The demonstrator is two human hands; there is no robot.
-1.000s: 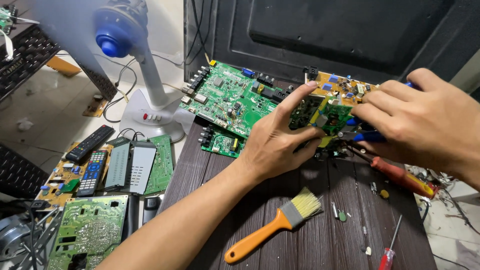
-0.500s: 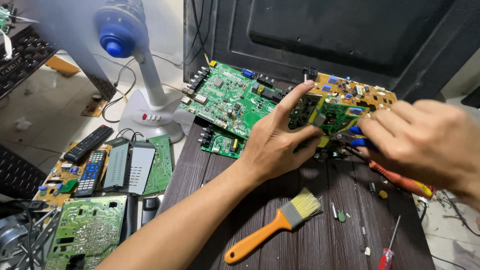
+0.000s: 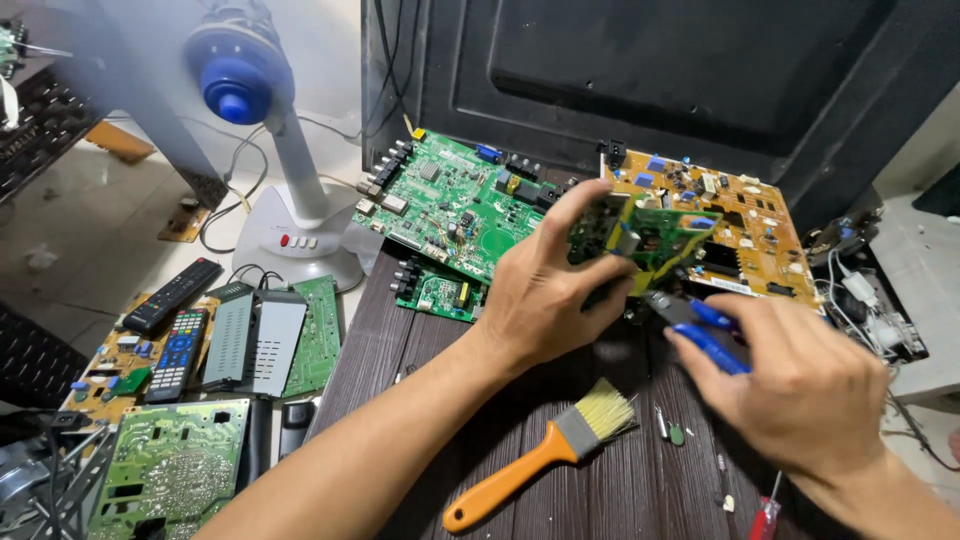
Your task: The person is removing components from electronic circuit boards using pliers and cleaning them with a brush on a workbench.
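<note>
Nearest the camera, at about six o'clock on the dark wood-grain table point(image 3: 420, 330), lies an orange-handled paintbrush with pale bristles point(image 3: 545, 455), untouched. Just above it at four o'clock the right hand point(image 3: 800, 385) has its fingers curled and clamped around a pair of blue-handled pliers point(image 3: 700, 330), whose metal nose points up and to the left toward the work. At the centre, the left hand point(image 3: 545, 290) grips a small green printed circuit board point(image 3: 645, 235) studded with components, thumb on the near side and fingers wrapped over the far side, holding it tilted on edge above the table. That small board looks light and stiff but fragile: thin laminate, soldered parts and sharp pin ends on the underside, so I would judge its bare edges or corners the safest hold, with no squeezing on the components and no bending. The pliers probably need only a light bite. Beyond it at one o'clock rests a larger orange-brown circuit board point(image 3: 740, 225), and at eleven o'clock a wide green circuit board with connectors point(image 3: 450, 200). Farther left, at nine o'clock, stands a white desk fan with a blue hub point(image 3: 270, 150). At twelve o'clock, farthest off, leans a big black panel point(image 3: 680, 80).
</note>
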